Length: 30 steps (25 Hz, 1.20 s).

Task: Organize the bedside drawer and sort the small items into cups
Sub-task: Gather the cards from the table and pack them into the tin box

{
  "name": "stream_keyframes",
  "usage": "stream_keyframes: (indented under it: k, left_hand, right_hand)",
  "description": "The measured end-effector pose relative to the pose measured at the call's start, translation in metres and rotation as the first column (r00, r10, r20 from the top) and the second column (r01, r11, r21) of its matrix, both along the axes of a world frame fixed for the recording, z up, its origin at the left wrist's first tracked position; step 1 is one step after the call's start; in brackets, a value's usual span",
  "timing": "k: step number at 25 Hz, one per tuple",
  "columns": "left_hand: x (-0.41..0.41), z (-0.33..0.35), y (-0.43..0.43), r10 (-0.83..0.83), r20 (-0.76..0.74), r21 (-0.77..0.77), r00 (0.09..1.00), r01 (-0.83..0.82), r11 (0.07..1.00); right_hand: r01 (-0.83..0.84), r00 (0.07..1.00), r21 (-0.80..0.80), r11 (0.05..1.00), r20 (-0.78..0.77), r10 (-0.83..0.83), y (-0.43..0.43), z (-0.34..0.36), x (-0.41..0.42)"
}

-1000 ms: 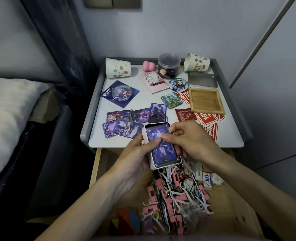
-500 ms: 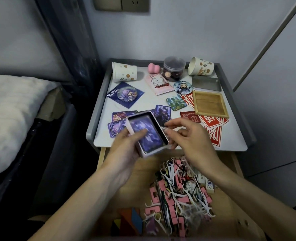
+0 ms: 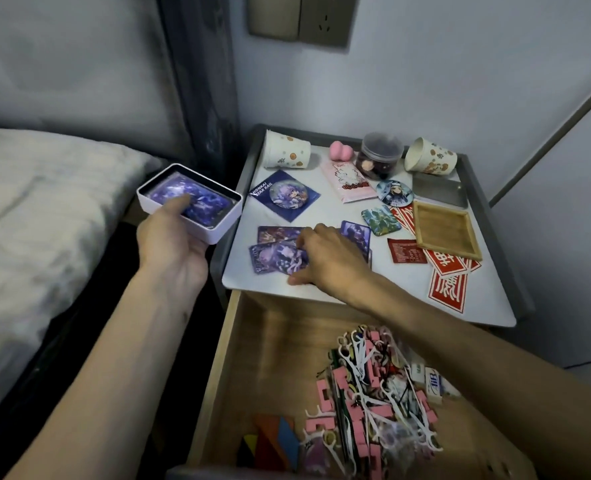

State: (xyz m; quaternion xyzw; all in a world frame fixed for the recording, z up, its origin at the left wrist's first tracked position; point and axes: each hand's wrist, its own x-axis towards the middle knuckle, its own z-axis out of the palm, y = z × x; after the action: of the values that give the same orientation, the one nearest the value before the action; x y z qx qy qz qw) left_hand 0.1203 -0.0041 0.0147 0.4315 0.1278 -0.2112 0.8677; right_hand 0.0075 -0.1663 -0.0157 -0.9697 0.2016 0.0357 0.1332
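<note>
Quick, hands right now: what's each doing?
Left hand: holds the small white card box.
Right hand: fingers on the purple picture cards; grip cannot be told.

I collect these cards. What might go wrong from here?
The left hand holds the small white box of purple cards beyond the edge of the grey-rimmed table; a slip might spill them. The right hand touches overlapping purple cards near the front edge above the open wooden drawer; one might drop into the pink clips.

Cards (image 3: pixel 280 258) at nightstand (image 3: pixel 322 292) front, cups (image 3: pixel 287 152) behind, open drawer (image 3: pixel 273 358) below, bed (image 3: pixel 44 209) left
</note>
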Motion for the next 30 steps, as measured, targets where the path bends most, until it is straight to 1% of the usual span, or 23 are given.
stream_keyframes:
  k: [1,3,6,9,10,13,14,15,18,20,25,27,29,30]
  left_hand:
    - [-0.001,0.002,-0.002,-0.01,-0.004,0.0,1.0,0.01,1.0]
    - [-0.005,0.008,-0.004,0.005,-0.015,0.004,1.0,-0.005,1.0]
    - [-0.01,0.014,-0.006,0.014,-0.029,0.006,0.999,-0.014,1.0]
    - [-0.011,0.015,-0.004,0.005,-0.035,0.01,0.999,-0.005,1.0]
    - [-0.012,0.016,-0.004,0.009,-0.038,0.013,0.999,-0.009,1.0]
    - [-0.012,0.018,-0.002,0.015,-0.036,-0.007,0.999,-0.015,1.0]
    - [-0.012,0.018,-0.002,0.019,-0.034,-0.008,0.999,-0.019,1.0]
    - [-0.012,0.019,-0.002,0.021,-0.033,-0.004,0.999,-0.022,1.0]
    - [-0.013,0.019,-0.001,0.012,-0.036,0.003,0.999,-0.012,1.0]
    - [-0.012,0.02,0.0,0.013,-0.038,0.014,0.999,-0.012,1.0]
    - [-0.013,0.02,0.003,0.011,-0.037,0.024,0.999,-0.01,1.0]
    - [-0.013,0.019,0.005,0.008,-0.034,0.033,0.999,-0.007,0.999]
    - [-0.01,0.017,0.007,0.009,-0.021,0.054,1.0,-0.008,0.999]
    - [-0.01,0.017,0.008,0.009,-0.016,0.059,1.0,-0.008,0.998]
  right_hand:
    - [0.005,0.999,-0.029,1.0,-0.043,-0.006,0.0,-0.001,0.005]
    - [0.013,0.997,-0.042,0.999,-0.081,-0.017,0.001,-0.005,0.008]
    - [0.041,0.996,-0.031,0.999,-0.082,-0.044,-0.001,-0.007,0.012]
    - [0.026,0.995,-0.07,0.997,-0.09,-0.032,-0.001,-0.007,0.016]
    - [0.006,0.997,-0.051,0.999,-0.081,-0.011,0.0,-0.007,0.016]
    - [-0.081,0.996,0.165,0.983,-0.028,0.086,0.001,-0.005,0.015]
    - [-0.108,0.993,0.194,0.975,-0.033,0.116,0.0,-0.003,0.018]
    - [-0.133,0.988,0.176,0.975,-0.05,0.144,-0.001,-0.002,0.023]
    - [-0.178,0.974,0.046,0.983,-0.135,0.183,-0.003,-0.001,0.036]
    - [-0.196,0.966,0.007,0.981,-0.17,0.194,-0.003,-0.001,0.039]
    - [-0.218,0.958,0.001,0.976,-0.188,0.215,-0.002,0.005,0.048]
    - [-0.24,0.952,-0.048,0.969,-0.206,0.226,0.0,0.006,0.05]
    - [-0.297,0.945,-0.109,0.949,-0.173,0.276,0.002,0.008,0.048]
    - [-0.327,0.941,-0.128,0.936,-0.133,0.31,0.003,0.01,0.046]
